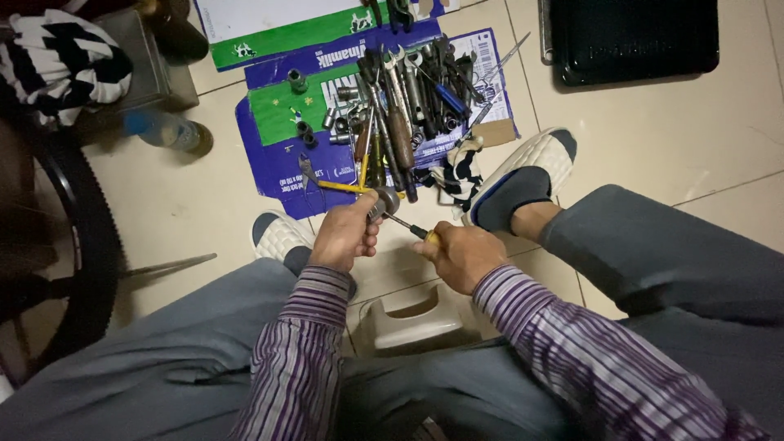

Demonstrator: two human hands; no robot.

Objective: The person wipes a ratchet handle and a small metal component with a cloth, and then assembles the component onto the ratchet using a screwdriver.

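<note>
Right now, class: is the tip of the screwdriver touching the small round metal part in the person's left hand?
Touching. The head view shows the screwdriver, gripped by the right hand, with its shaft running straight into the round metal part held in the left hand, no gap visible.

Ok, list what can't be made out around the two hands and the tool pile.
- Small round metal part: mostly wrapped by the left hand; its kind is unclear in the head view.
- Screwdriver: handle buried in the right hand; its tip is hidden against the part.
- Tool pile on the flattened carton: overlapping and dim, so single tools are hard to tell apart.
- Wheel: cut off by the left edge.
</note>
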